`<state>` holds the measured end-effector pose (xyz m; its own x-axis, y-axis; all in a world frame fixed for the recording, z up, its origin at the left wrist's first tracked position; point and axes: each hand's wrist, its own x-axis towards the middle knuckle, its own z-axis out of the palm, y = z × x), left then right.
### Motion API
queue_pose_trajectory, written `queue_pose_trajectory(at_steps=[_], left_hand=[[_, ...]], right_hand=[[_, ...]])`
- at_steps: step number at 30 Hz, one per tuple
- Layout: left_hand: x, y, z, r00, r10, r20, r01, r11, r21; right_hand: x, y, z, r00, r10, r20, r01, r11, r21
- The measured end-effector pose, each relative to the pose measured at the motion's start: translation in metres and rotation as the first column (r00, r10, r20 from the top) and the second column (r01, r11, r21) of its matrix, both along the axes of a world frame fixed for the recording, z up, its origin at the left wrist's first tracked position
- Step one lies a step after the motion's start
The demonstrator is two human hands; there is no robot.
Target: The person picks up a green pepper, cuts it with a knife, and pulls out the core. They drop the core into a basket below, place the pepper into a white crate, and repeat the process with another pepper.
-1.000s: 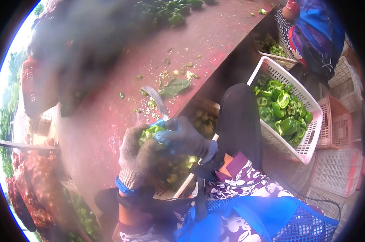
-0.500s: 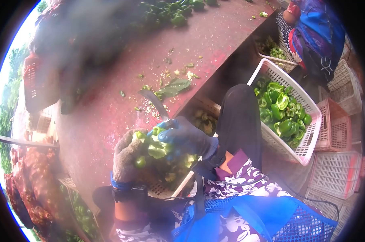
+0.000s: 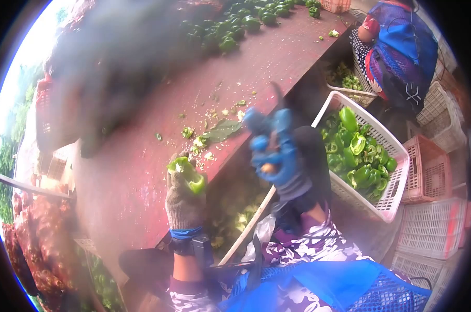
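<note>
A cut green pepper half [image 3: 194,179], its pale inside showing, is held in my left hand [image 3: 182,200], which wears a grey-brown knit glove, at the edge of the red table [image 3: 194,93]. To its right my right hand [image 3: 277,148], in a blue glove, is raised palm up with its fingers curled round the handle of a knife [image 3: 278,96]; the dark curved blade points up. Pepper scraps and a green leaf [image 3: 224,130] lie on the table just beyond my left hand. A white crate [image 3: 399,195] of cut green peppers [image 3: 358,148] stands to the right.
Many whole green peppers [image 3: 240,26] lie on the far part of the table. A co-worker [image 3: 397,47] in blue sits at the upper right beside a crate of scraps [image 3: 345,78]. Stacked crates [image 3: 430,223] stand at the right. Scraps fill a container below my hands [image 3: 238,210]. A blur covers the upper left.
My right hand has moved up and right, away from my left hand, with the knife. The bunched pepper pieces between my hands are gone; another green pepper now lies on top in the white crate.
</note>
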<state>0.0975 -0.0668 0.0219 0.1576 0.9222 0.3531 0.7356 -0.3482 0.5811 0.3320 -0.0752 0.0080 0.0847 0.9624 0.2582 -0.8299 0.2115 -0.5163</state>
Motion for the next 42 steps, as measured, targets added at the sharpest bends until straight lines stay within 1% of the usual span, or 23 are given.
queue_pose_trajectory(at_steps=[1,2,3,5,7,10,11,13,14,15,18,21,22,25,27,28,31,33,36,37,39,41,42], left_hand=[[0.01,0.001,0.004,0.999,0.022,-0.024,-0.022,1.0,0.002],[0.02,-0.003,0.012,0.997,0.049,-0.063,-0.049,0.999,-0.004],[0.027,-0.005,0.017,0.992,0.078,-0.103,-0.08,0.997,-0.008],[0.031,-0.008,0.014,0.985,0.043,-0.167,-0.036,0.998,0.046],[0.029,-0.015,0.01,0.981,0.008,-0.193,0.001,0.999,0.049],[0.027,-0.022,0.009,0.993,-0.073,-0.095,0.074,0.997,0.008],[0.028,-0.023,0.012,0.993,-0.119,-0.022,0.119,0.993,0.0],[0.031,-0.024,0.023,0.934,-0.083,0.347,0.131,0.984,-0.118],[0.033,-0.023,0.031,0.799,0.036,0.6,0.132,0.963,-0.234],[0.034,-0.023,0.034,0.597,0.182,0.781,0.166,0.925,-0.342],[0.03,-0.021,0.028,0.911,0.016,0.413,0.011,0.998,-0.064],[0.023,-0.016,0.037,0.996,0.05,-0.077,-0.049,0.999,0.011],[0.022,-0.016,0.039,0.994,0.055,-0.094,-0.058,0.998,-0.026],[0.018,-0.014,0.039,0.989,0.047,-0.144,-0.065,0.99,-0.124],[0.013,-0.011,0.037,0.985,0.023,-0.171,-0.052,0.984,-0.168],[0.011,-0.011,0.038,0.996,0.017,-0.082,-0.036,0.973,-0.229],[0.004,-0.01,0.039,0.977,0.01,0.214,0.074,0.921,-0.382],[0.003,-0.013,0.046,0.904,0.019,0.428,0.194,0.873,-0.448],[0.015,-0.026,0.072,0.775,0.2,0.599,0.281,0.74,-0.611],[0.016,-0.026,0.07,0.731,0.22,0.646,0.29,0.756,-0.587],[0.013,-0.024,0.061,0.631,0.234,0.74,0.308,0.8,-0.515],[-0.006,-0.019,0.043,0.654,0.155,0.74,0.332,0.821,-0.465],[-0.016,-0.018,0.038,0.667,0.122,0.735,0.339,0.829,-0.445]], right_hand=[[-0.022,-0.002,0.004,0.974,-0.063,0.22,0.081,0.994,-0.074],[-0.044,-0.01,0.019,0.946,-0.094,0.309,0.166,0.963,-0.215],[-0.062,-0.007,0.0,0.82,-0.063,0.569,0.212,0.957,-0.198],[-0.074,-0.002,-0.015,0.726,0.054,0.686,0.171,0.951,-0.257],[-0.076,-0.008,0.0,0.871,0.205,0.446,-0.013,0.918,-0.396],[-0.066,-0.014,0.019,0.842,0.39,0.373,-0.167,0.846,-0.506],[-0.067,-0.015,0.016,0.842,0.366,0.395,-0.123,0.845,-0.52],[-0.071,-0.015,0.008,0.837,0.321,0.443,-0.034,0.839,-0.543],[-0.073,-0.014,0.004,0.813,0.25,0.526,0.052,0.868,-0.493],[-0.075,-0.014,0.0,0.78,0.176,0.6,0.135,0.889,-0.437],[-0.08,-0.015,0.001,0.636,0.05,0.77,0.281,0.915,-0.291],[-0.076,-0.018,0.012,0.515,0.096,0.852,0.268,0.926,-0.266],[-0.074,-0.018,0.014,0.48,0.129,0.868,0.251,0.928,-0.276],[-0.074,-0.017,0.006,0.204,0.037,0.978,0.305,0.947,-0.099],[-0.075,-0.018,0.004,0.155,0.022,0.988,0.3,0.951,-0.069],[-0.074,-0.018,0.007,0.13,0.012,0.991,0.298,0.953,-0.051],[-0.071,-0.017,0.014,0.19,-0.017,0.982,0.272,0.962,-0.036],[-0.067,-0.013,0.007,0.227,-0.026,0.973,0.278,0.96,-0.039],[-0.068,-0.013,-0.001,0.283,-0.032,0.959,0.261,0.964,-0.045],[-0.069,-0.012,-0.003,0.301,-0.033,0.953,0.251,0.967,-0.046],[-0.075,-0.008,-0.034,0.393,-0.263,0.881,0.406,0.909,0.09],[-0.053,-0.004,-0.02,0.774,-0.191,0.604,0.358,0.919,-0.167],[-0.025,-0.012,0.008,0.972,0.012,0.235,0.088,0.909,-0.407]])
